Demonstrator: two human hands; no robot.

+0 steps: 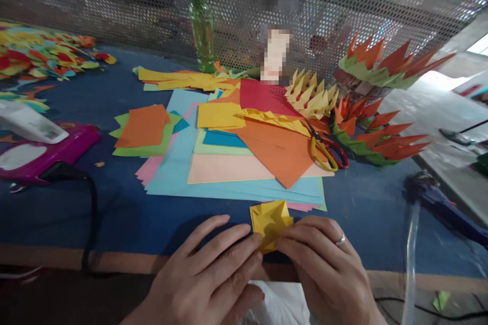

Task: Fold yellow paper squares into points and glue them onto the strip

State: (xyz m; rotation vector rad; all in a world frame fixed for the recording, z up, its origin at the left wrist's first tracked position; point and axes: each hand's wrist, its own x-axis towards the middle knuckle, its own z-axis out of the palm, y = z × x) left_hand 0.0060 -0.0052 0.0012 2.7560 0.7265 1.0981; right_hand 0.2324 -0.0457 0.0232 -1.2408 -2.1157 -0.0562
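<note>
A small square of folded yellow paper [271, 226] is held at the table's near edge, its upper flaps creased and slightly raised. My left hand [213, 269] grips its lower left corner with the fingertips, while the upper fingers stretch out over the blue table. The left thumb sits lower, partly under the hand. On the other side, my right hand [324, 259], with a ring on one finger, pinches the lower right edge of the paper. Just beyond lies a stack of coloured sheets [229, 185], topped by a large orange sheet [282, 152] and smaller yellow pieces [219, 116].
Scissors [324, 155] with yellow and red handles lie right of the stack. Spiky folded-paper strips [375, 137] stand behind them. A green bottle [202, 35] is at the back. At left is a magenta corded device [72, 150]; at right, a dark blue tool [438, 203] beside a clear rod.
</note>
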